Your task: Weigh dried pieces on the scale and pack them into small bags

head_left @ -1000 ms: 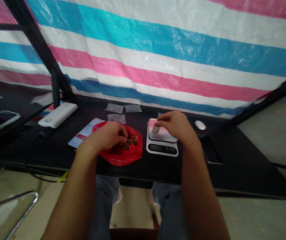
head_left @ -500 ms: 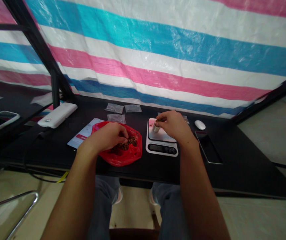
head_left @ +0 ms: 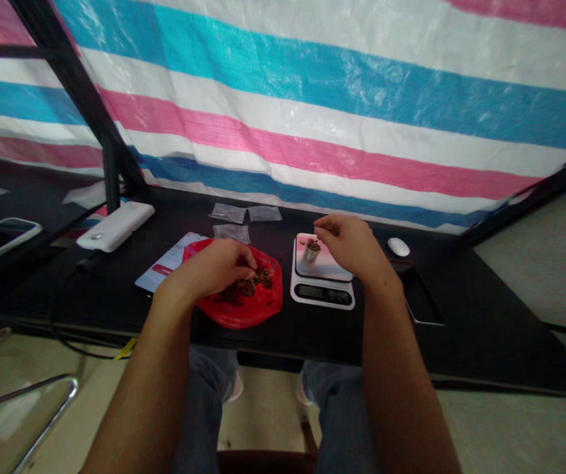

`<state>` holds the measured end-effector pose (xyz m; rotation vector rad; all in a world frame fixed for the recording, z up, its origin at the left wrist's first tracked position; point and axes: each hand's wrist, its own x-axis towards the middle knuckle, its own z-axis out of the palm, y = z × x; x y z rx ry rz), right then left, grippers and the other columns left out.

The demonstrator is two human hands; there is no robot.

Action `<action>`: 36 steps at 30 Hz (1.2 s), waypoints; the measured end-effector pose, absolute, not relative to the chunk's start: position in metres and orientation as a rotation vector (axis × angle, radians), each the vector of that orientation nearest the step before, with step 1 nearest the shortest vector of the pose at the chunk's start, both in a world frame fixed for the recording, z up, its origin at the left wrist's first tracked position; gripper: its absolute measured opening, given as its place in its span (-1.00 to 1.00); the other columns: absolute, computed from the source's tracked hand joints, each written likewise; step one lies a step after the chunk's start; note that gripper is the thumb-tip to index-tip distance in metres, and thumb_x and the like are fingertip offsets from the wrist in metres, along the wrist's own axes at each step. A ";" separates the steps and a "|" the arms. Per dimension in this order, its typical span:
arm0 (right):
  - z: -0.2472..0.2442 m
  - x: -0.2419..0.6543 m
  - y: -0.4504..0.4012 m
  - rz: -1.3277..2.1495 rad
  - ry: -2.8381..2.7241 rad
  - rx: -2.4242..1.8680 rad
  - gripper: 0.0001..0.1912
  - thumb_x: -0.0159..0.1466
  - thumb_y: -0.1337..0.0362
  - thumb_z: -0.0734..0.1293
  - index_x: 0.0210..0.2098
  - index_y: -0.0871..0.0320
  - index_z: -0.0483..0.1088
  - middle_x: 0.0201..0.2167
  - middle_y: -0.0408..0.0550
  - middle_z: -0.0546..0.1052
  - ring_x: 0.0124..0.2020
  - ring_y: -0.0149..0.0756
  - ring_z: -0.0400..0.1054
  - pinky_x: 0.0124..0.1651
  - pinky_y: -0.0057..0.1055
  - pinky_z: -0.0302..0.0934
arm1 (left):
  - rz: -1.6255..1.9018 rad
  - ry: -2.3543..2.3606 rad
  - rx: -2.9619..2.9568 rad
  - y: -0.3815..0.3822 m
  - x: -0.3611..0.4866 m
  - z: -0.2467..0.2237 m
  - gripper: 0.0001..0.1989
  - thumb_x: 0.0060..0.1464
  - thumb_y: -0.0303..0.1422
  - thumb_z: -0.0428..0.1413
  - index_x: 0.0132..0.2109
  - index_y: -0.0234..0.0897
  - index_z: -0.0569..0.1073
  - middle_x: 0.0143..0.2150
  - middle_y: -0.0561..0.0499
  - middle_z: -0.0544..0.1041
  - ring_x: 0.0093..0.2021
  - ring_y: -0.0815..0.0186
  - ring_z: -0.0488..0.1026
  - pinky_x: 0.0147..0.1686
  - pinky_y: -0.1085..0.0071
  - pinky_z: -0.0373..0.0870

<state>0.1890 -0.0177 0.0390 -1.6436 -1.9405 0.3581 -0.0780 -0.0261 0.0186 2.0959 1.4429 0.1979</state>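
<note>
Red crinkly plastic bag (head_left: 243, 317) w/ lumpy brown bits (head_left: 244, 288) at L hand (head_left: 221, 263)

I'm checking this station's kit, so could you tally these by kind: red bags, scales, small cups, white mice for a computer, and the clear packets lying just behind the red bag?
Red bag: 1
Scale: 1
Small cup: 1
White mouse: 1
Clear packets: 3
Total: 7
</note>
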 end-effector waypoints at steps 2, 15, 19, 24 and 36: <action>0.035 0.193 -0.015 0.362 -1.916 -1.608 -0.73 0.35 0.43 0.36 -0.03 0.25 0.66 -0.08 0.12 0.72 -0.08 -0.14 0.61 0.08 -0.26 0.39 | 0.228 1.448 2.108 -0.026 -0.078 0.019 -0.84 0.16 -0.32 0.21 -0.17 -0.19 0.68 -0.20 0.04 0.74 -0.24 0.25 0.64 -0.21 0.42 0.43; 0.021 0.216 0.031 0.546 -2.103 -1.588 -0.78 0.27 0.38 0.36 -0.27 0.20 0.71 -0.26 0.01 0.73 -0.21 -0.10 0.58 -0.13 -0.28 0.37 | 0.228 1.372 2.058 -0.023 -0.081 0.006 -0.84 0.13 -0.40 0.19 -0.20 -0.23 0.69 -0.23 -0.01 0.75 -0.24 0.22 0.65 -0.26 0.42 0.45; 0.029 0.214 0.062 0.728 -2.303 -1.638 -0.84 0.20 0.36 0.42 -0.44 0.15 0.68 -0.45 -0.04 0.68 -0.36 -0.16 0.53 -0.28 -0.31 0.29 | 0.268 1.369 2.043 -0.022 -0.080 0.007 -0.85 0.12 -0.40 0.21 -0.23 -0.21 0.69 -0.26 0.01 0.74 -0.27 0.23 0.64 -0.27 0.42 0.44; 0.031 0.204 0.079 0.932 -2.454 -1.619 -0.85 0.12 0.32 0.45 -0.55 0.09 0.66 -0.52 -0.06 0.65 -0.47 -0.21 0.49 -0.34 -0.31 0.27 | 0.296 1.350 2.030 -0.019 -0.078 0.007 -0.85 0.13 -0.39 0.21 -0.22 -0.17 0.70 -0.28 0.05 0.73 -0.31 0.25 0.63 -0.26 0.43 0.45; 0.054 0.226 0.062 0.767 -2.351 -1.725 -0.83 0.10 0.30 0.39 -0.44 0.14 0.67 -0.47 -0.10 0.64 -0.40 -0.23 0.47 -0.35 -0.37 0.23 | 0.316 1.360 2.036 -0.019 -0.080 0.005 -0.86 0.13 -0.35 0.21 -0.21 -0.19 0.68 -0.24 0.01 0.74 -0.28 0.24 0.65 -0.31 0.43 0.45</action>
